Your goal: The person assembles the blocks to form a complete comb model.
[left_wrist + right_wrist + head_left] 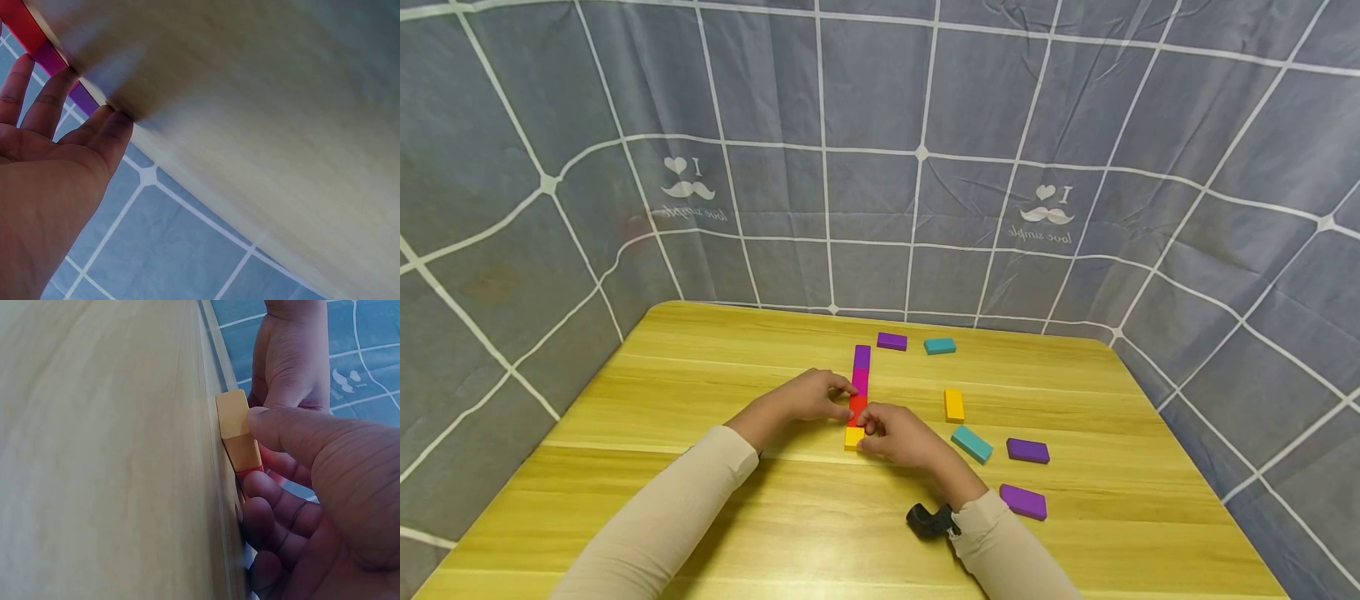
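Note:
A straight row of flat blocks runs away from me: yellow nearest, then red, magenta and purple. My left hand is on the row's left side, its relaxed fingers touching it by the red and magenta blocks. From the right, my right hand holds the yellow block with the thumb and curled index finger. In the right wrist view, the thumb presses an edge of the yellow block, and the index fingertip lies where it meets the red one. Its other fingers are curled.
Loose blocks lie to the right: yellow, teal, and purple ones. Farther back are a purple block and a teal block. A grey checked curtain surrounds the wooden table.

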`<state>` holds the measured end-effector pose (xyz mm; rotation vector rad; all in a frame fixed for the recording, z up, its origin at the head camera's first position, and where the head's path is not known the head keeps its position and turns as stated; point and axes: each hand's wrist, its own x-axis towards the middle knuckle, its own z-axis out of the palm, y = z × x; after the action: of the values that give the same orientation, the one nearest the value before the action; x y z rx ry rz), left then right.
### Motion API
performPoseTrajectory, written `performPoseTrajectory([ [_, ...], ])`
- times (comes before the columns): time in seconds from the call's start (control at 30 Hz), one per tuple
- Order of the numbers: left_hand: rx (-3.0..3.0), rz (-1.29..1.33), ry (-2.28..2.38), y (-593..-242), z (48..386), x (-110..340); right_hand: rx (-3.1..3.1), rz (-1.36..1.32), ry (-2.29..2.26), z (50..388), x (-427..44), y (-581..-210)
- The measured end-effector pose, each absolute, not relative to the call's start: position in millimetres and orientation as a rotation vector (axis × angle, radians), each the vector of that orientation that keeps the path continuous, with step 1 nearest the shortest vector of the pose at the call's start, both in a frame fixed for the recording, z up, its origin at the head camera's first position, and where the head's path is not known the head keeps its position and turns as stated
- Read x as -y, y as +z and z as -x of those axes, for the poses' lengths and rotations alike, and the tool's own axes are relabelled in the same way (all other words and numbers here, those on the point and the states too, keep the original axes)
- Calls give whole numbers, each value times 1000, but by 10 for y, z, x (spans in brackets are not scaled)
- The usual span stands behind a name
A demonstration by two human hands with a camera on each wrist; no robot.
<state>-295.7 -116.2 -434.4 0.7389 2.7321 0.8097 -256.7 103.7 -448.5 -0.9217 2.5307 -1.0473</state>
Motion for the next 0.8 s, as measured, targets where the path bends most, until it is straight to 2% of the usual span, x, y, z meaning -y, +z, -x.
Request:
performPoseTrajectory([
  [0.8, -2705, -724, 850, -4358, 2963, 1175, -2563, 950, -1021, 2575, -1035, -4497],
])
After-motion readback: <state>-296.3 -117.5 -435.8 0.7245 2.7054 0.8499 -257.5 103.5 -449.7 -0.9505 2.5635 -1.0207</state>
